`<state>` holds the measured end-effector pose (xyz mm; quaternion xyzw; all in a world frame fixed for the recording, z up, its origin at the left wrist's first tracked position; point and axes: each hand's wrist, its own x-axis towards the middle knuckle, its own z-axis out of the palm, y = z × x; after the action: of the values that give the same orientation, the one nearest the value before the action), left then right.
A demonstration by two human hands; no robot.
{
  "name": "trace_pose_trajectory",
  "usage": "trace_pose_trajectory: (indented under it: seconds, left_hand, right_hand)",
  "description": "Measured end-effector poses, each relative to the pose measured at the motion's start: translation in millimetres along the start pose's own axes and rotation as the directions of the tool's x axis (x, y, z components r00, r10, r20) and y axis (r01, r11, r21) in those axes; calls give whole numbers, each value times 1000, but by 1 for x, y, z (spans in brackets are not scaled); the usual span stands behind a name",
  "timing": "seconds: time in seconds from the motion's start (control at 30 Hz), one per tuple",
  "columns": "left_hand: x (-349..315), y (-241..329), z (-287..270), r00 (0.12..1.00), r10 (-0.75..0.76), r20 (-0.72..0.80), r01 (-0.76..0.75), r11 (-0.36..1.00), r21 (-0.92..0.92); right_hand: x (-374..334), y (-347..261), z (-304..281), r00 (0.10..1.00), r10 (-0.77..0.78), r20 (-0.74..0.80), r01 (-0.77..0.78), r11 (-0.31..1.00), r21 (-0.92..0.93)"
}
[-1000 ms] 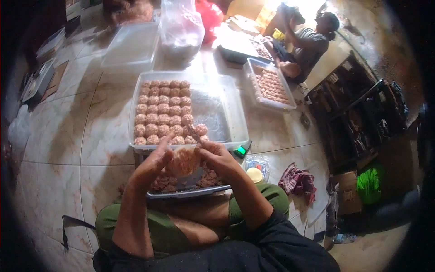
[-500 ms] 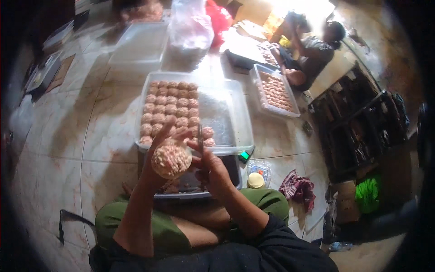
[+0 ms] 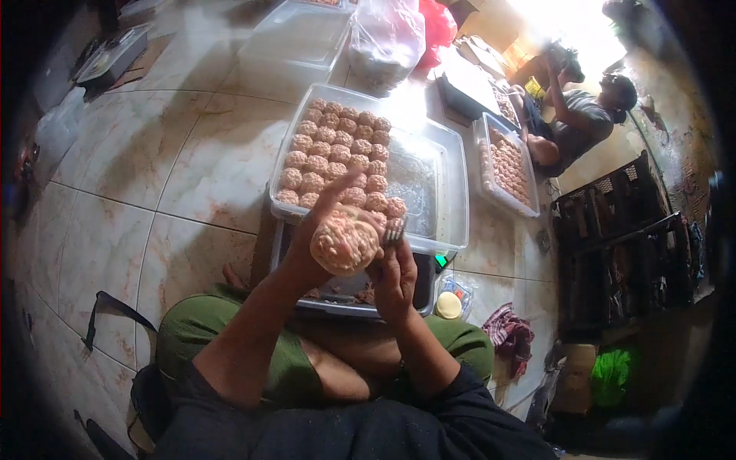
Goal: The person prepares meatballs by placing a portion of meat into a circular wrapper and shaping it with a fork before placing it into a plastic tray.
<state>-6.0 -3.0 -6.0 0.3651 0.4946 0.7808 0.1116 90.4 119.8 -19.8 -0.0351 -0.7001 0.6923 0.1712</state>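
My left hand (image 3: 297,257) cups a lumpy, pale pink ball (image 3: 345,244) with a rough, knobbly surface, one finger stretched out toward the tub. Close against the ball's right side, my right hand (image 3: 396,285) grips a fork (image 3: 393,231), its tines pointing up. Beyond both hands, a clear plastic tub (image 3: 461,184) holds rows of similar pinkish balls (image 3: 337,136) on its left side. Under my hands is a dark tray (image 3: 418,285) with brownish crumbly bits inside, partly hidden by my arms.
A yellow round thing (image 3: 448,305) and a checked cloth (image 3: 509,334) lie at my right. Farther right stand a second tub of balls (image 3: 506,165) and black crates (image 3: 613,245). A person (image 3: 579,123) sits beyond. Clear containers (image 3: 295,42) and a plastic bag (image 3: 387,38) are at the back.
In the picture, the surroundings have shifted right and my hands moved right with the ball. The fork has turned so its tines show, and its tip sits lower against the ball's side.
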Motion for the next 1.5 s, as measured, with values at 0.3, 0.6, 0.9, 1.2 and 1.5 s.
trace_pose_trajectory:
  seconds: [0.3,0.6,0.9,1.2,1.5]
  left_hand:
    - [0,0,8,987,70,-147,-37,976,215]
    - [-5,-11,18,944,51,-327,-28,997,76]
    - [-5,-17,23,936,321,-142,-261,907,330]
    - [1,11,12,978,100,-181,-59,974,220]
    - [-1,-8,8,941,171,-292,-92,960,265]
  right_hand:
    - [0,2,1,972,-27,232,72,980,-186]
    - [1,-7,7,978,124,168,-102,986,-134]
    - [8,-7,-9,944,274,182,-282,959,15]
    - [-2,-6,-4,998,17,-65,-11,996,86]
    - [2,-11,1,997,66,38,-57,980,-192]
